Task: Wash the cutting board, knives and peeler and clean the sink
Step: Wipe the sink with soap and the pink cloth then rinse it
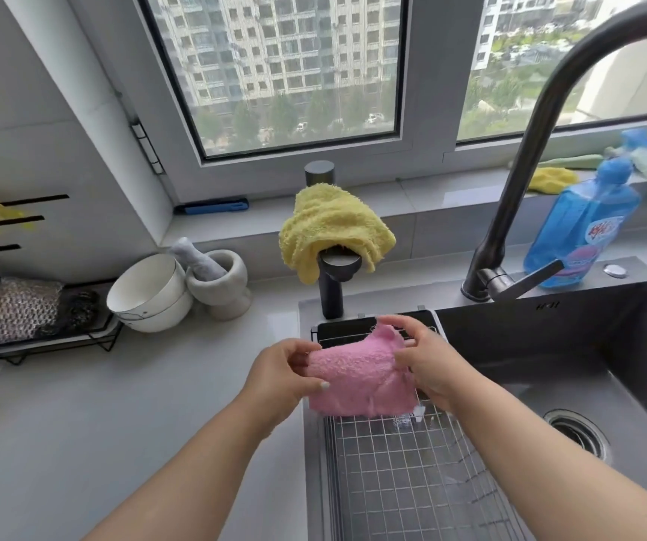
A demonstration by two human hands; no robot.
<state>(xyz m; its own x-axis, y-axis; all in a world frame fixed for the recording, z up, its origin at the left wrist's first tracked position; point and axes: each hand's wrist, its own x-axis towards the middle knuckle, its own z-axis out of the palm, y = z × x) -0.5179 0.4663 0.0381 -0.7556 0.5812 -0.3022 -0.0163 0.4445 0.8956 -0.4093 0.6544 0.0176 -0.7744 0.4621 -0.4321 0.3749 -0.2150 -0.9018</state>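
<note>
Sink (548,345), dark steel, fills the right half of the scene; its basin looks bare and its drain (575,433) sits near right. No board, knives or peeler visible anywhere. A wire rack (411,474) spans the sink's left side. Over its far end both hands hold a pink cloth (360,384) stretched between them: left hand (282,378) pinches the left edge, thumb on top; right hand (427,361) grips the right edge, fingers curled over it. Cloth hangs spread, lower hem just touching the rack. Black tap (540,150) arches over the basin at right, no water running that I can see; blue soap bottle (583,232) stands beyond the far right rim. Yellow cloth (333,224) is draped on a short black post (331,283) at the far rim. Bowls (150,294) and a mortar (220,283) sit on the counter, left. Judgement: washing seems finished, cloth is being spread to hang or fold. Keep the edges taut, lay it flat and even, clear of the drain, so it dries.
</note>
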